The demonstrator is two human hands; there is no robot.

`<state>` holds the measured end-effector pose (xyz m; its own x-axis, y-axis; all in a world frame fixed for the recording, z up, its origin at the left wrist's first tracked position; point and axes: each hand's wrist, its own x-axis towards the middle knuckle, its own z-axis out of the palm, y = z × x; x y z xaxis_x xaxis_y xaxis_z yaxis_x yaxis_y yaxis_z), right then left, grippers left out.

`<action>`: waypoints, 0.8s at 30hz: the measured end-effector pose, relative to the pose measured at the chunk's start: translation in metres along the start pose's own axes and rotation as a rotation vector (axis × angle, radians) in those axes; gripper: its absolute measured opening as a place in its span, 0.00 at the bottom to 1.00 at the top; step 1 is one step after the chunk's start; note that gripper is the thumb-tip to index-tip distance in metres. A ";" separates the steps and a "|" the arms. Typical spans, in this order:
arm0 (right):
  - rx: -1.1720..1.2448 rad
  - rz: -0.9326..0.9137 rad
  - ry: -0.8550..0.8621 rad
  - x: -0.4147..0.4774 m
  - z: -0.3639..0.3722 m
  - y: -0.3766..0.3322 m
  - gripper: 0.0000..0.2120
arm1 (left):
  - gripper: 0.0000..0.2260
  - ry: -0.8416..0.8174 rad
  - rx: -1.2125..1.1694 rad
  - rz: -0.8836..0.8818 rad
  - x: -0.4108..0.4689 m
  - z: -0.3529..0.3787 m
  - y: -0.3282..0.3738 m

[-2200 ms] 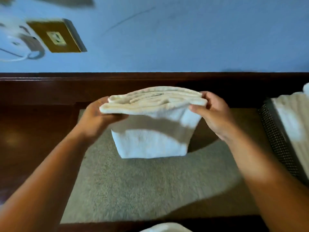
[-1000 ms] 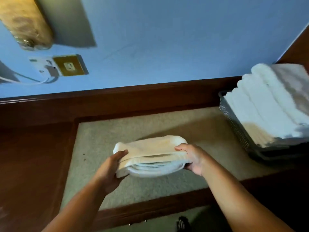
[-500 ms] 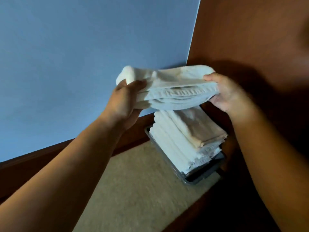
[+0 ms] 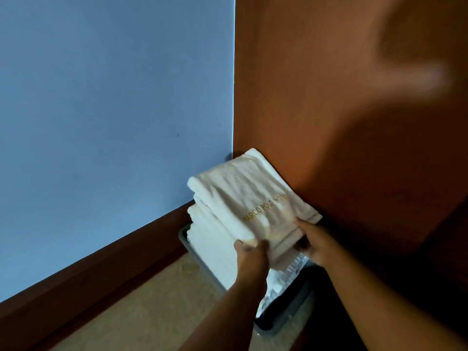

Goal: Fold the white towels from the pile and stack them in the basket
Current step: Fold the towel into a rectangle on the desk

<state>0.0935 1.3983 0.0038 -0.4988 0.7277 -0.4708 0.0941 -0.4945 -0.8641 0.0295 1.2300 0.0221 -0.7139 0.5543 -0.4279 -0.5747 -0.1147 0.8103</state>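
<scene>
Lowered from mid-air, the folded towel (image 4: 243, 198) lay on the stack (image 4: 215, 249) in the basket (image 4: 286, 323), far right by the wooden panel (image 4: 329, 122). Left hand (image 4: 249, 252) and right hand (image 4: 314, 244) each pinched a near corner; squaring its edges before releasing together looked wisest.

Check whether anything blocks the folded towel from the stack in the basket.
Nothing visible does. The folded towel already lies on the stack in the basket, left hand and right hand holding its near edge. The wooden panel stands close along its right side.
</scene>
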 end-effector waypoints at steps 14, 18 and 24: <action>-0.537 -0.149 0.375 -0.018 -0.007 0.010 0.52 | 0.51 0.151 0.806 0.408 -0.016 -0.013 0.002; -1.215 -0.605 0.246 -0.048 -0.008 0.001 0.42 | 0.38 -0.084 1.635 0.827 0.011 -0.023 0.026; -1.473 -0.416 0.069 -0.075 -0.007 0.008 0.39 | 0.44 -0.191 1.843 0.587 0.026 -0.042 0.041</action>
<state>0.1381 1.3429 0.0311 -0.6696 0.7314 -0.1292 0.7269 0.6095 -0.3165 -0.0292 1.2055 0.0273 -0.5112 0.8579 -0.0513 0.8304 0.5084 0.2280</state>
